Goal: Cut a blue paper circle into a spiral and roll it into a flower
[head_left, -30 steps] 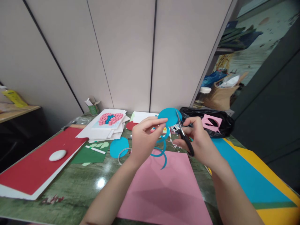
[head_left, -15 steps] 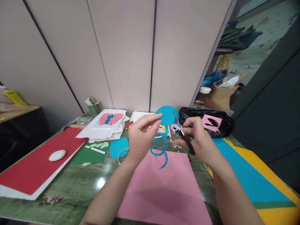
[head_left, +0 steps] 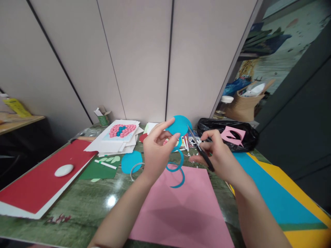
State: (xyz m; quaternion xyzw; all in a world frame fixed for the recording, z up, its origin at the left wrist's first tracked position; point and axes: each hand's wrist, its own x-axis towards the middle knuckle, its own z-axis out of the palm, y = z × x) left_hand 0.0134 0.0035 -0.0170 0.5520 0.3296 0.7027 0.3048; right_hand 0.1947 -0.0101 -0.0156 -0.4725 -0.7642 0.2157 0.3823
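Between the thumb and fingers of my left hand (head_left: 159,148) is a blue paper circle (head_left: 181,125), held up off the table. From its edge a cut paper spiral strip (head_left: 182,158) curls down over a pink sheet (head_left: 181,210). My right hand (head_left: 216,151) has its fingers in the handles of black-handled scissors (head_left: 204,155). The blades point up and left, their tips at the circle's right edge. Another blue paper circle (head_left: 131,162) lies on the table left of my left hand, with a silver ring (head_left: 133,171) beside it.
Left are a red sheet (head_left: 43,182) bearing a white oval object (head_left: 63,170), a green sheet (head_left: 99,168) and stacked papers (head_left: 129,144). Right are a black bag (head_left: 250,137) with a pink paper scrap (head_left: 233,135), and blue and yellow sheets (head_left: 274,189). A wall panel (head_left: 142,62) stands behind.
The blue circle has shifted left and turned in my left hand, whose thumb and index finger are now farther apart. The spiral strip hangs a little lower, and the scissors have moved slightly left.
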